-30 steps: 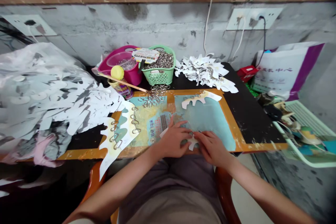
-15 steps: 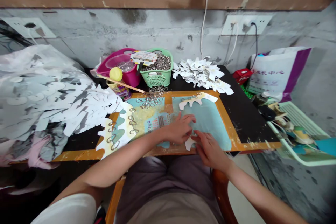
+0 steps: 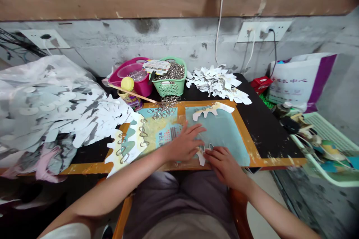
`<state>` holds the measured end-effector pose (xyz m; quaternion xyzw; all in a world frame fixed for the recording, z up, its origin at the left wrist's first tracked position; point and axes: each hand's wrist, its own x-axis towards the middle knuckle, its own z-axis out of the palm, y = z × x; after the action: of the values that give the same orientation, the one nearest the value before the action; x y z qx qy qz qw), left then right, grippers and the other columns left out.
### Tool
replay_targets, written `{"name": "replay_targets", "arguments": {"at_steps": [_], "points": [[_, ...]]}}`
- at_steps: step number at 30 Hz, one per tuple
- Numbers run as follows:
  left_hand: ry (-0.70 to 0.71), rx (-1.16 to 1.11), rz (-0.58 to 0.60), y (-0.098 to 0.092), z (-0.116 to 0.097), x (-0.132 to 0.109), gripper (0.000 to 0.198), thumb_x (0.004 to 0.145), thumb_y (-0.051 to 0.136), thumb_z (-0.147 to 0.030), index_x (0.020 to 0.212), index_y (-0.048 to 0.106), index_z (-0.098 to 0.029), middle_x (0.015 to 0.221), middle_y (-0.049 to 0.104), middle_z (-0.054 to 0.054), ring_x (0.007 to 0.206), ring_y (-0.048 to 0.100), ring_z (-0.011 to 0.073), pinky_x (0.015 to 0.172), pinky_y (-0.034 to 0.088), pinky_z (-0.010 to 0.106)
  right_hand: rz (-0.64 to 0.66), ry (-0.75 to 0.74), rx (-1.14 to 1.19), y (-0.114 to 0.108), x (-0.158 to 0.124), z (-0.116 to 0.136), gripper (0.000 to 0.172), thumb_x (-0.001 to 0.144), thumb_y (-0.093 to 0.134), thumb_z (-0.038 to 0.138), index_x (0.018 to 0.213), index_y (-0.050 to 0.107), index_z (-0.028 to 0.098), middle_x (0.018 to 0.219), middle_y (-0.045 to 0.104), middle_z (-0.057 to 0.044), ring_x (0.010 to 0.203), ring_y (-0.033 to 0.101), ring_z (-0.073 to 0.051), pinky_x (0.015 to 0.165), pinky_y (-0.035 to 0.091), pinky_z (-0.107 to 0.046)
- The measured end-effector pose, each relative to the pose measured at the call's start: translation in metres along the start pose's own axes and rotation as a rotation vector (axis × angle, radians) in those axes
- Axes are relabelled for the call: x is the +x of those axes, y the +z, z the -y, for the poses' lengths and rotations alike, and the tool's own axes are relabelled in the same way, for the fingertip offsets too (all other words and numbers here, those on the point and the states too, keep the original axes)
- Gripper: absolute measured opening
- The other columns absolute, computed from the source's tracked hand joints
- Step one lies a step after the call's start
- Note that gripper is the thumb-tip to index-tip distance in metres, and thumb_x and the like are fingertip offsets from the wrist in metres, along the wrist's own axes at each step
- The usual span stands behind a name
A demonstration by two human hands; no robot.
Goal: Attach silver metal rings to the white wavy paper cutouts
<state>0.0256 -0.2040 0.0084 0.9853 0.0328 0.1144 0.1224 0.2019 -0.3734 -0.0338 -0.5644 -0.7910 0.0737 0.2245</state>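
Observation:
My left hand [image 3: 186, 143] hovers over the middle of the taped blue mat [image 3: 227, 130], fingers spread and nothing between them. Close by on its right, my right hand [image 3: 223, 162] has its fingers together on a small white paper piece [image 3: 201, 158] at the mat's front edge. A metal ring [image 3: 211, 146] shows just above those fingers. Behind the hands lies a scalloped white strip [image 3: 213, 111] with rings on it. Two more strips [image 3: 137, 140] with rings lie at the mat's left. Loose rings [image 3: 165, 106] are heaped at the mat's back.
A pink basket [image 3: 144, 86] and a green basket of rings [image 3: 169, 87] stand at the back, beside a jar [image 3: 131, 101] with a stick across it. White cutouts pile up at left [image 3: 92, 108] and back right [image 3: 218, 82]. A pale green crate [image 3: 325, 171] is at right.
My left hand has moved slightly left, away from my right hand, and its fingers have spread. A ring now shows by my right fingertips. The view has shifted slightly.

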Motion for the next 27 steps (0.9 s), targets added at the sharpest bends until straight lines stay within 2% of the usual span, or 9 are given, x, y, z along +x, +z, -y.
{"name": "replay_targets", "arguments": {"at_steps": [4,7,10,13,17,19,20,24,27], "points": [[0.099,-0.006,0.115,-0.001,0.011,0.021,0.012,0.088,0.061,-0.021,0.088,0.074,-0.023,0.148,0.044,0.011,0.147,0.023,0.0327,0.114,0.012,0.069,-0.022,-0.011,-0.019,0.002,0.000,0.002,0.038,0.092,0.046,0.008,0.128,0.057,0.015,0.125,0.061,-0.013,0.108,0.050,-0.030,0.091,0.042,-0.047],[0.181,0.065,0.107,-0.003,0.008,0.026,0.017,0.089,0.061,-0.020,0.078,0.073,-0.021,0.144,0.048,0.011,0.146,0.026,0.0305,0.116,0.008,0.069,-0.032,0.031,0.001,0.001,0.001,0.004,0.040,0.092,0.045,0.008,0.131,0.053,0.014,0.119,0.062,-0.014,0.106,0.050,-0.029,0.091,0.043,-0.047],[0.273,0.221,0.027,0.000,-0.006,0.015,0.014,0.090,0.058,-0.015,0.086,0.071,-0.017,0.138,0.054,0.014,0.141,0.036,0.0285,0.119,0.006,0.065,-0.035,0.079,0.016,0.002,0.002,0.005,0.045,0.091,0.046,0.008,0.136,0.049,0.013,0.111,0.063,-0.014,0.105,0.050,-0.030,0.090,0.043,-0.047],[0.284,0.323,-0.042,0.009,-0.019,-0.005,0.018,0.092,0.055,-0.013,0.104,0.068,-0.015,0.128,0.061,0.014,0.131,0.048,0.0257,0.121,0.007,0.062,-0.032,0.048,0.004,0.003,0.002,0.003,0.047,0.091,0.048,0.010,0.138,0.049,0.016,0.114,0.063,-0.013,0.105,0.051,-0.030,0.091,0.044,-0.048],[0.093,0.282,-0.102,0.012,-0.020,-0.020,0.018,0.091,0.054,-0.016,0.104,0.066,-0.015,0.131,0.058,0.015,0.135,0.043,0.0304,0.118,0.002,0.067,-0.025,0.013,-0.023,0.005,0.000,0.000,0.049,0.090,0.050,0.009,0.138,0.050,0.017,0.126,0.060,-0.013,0.107,0.051,-0.029,0.092,0.045,-0.048],[-0.007,0.214,-0.108,0.009,-0.015,-0.020,0.024,0.089,0.056,-0.019,0.111,0.063,-0.016,0.137,0.053,0.016,0.139,0.036,0.0335,0.118,0.003,0.068,-0.023,0.009,-0.025,0.006,0.000,0.000,0.049,0.089,0.050,0.008,0.137,0.051,0.017,0.127,0.060,-0.013,0.107,0.050,-0.030,0.094,0.045,-0.048],[-0.009,0.194,-0.099,0.008,-0.011,-0.018,0.030,0.088,0.056,-0.018,0.118,0.060,-0.016,0.138,0.053,0.016,0.141,0.034,0.0336,0.118,0.003,0.067,-0.024,0.008,-0.024,0.005,0.000,0.000,0.048,0.089,0.049,0.008,0.137,0.051,0.016,0.128,0.060,-0.013,0.108,0.050,-0.030,0.094,0.044,-0.049],[0.203,0.138,0.000,0.008,0.001,-0.004,0.033,0.095,0.045,-0.009,0.126,0.053,-0.018,0.124,0.066,0.010,0.141,0.036,0.0257,0.120,0.000,0.063,-0.026,0.002,-0.013,0.006,0.000,0.000,0.047,0.092,0.047,0.009,0.138,0.050,0.017,0.123,0.061,-0.012,0.106,0.049,-0.030,0.092,0.045,-0.050],[0.244,0.099,0.050,0.011,0.004,0.005,0.027,0.098,0.041,-0.010,0.120,0.055,-0.019,0.107,0.073,0.006,0.134,0.048,0.0197,0.123,0.006,0.056,-0.038,0.014,-0.001,0.006,0.000,0.002,0.046,0.093,0.046,0.009,0.138,0.048,0.016,0.119,0.062,-0.013,0.106,0.049,-0.031,0.092,0.045,-0.050]]}}
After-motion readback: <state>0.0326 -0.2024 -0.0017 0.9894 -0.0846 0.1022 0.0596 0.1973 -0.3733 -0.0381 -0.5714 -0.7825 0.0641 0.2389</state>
